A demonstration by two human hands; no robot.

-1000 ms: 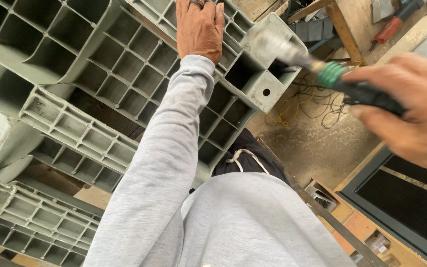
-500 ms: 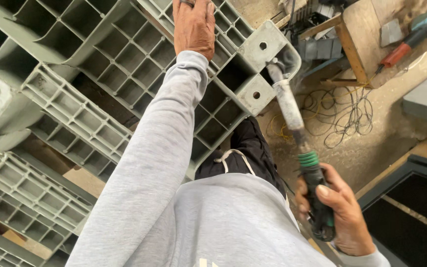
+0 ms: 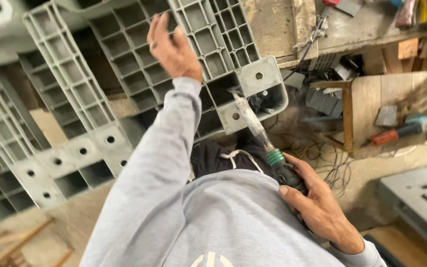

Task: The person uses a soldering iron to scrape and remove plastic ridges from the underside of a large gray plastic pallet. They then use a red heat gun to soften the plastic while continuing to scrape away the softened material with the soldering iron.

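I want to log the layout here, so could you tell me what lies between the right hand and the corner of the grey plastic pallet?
In the head view, only the tool's shaft spans it, from the right hand to the pallet corner.

Dusty floor (image 3: pixel 371 173) bears tangled wires (image 3: pixel 322 158) and an orange-handled tool (image 3: pixel 396 132).

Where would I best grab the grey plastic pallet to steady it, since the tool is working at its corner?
Probably the ribbed grid of the pallet, away from the corner block where the tool touches. Its open cells give finger holds. Come from the left hand side, since the right hand holds the tool's dark handle.
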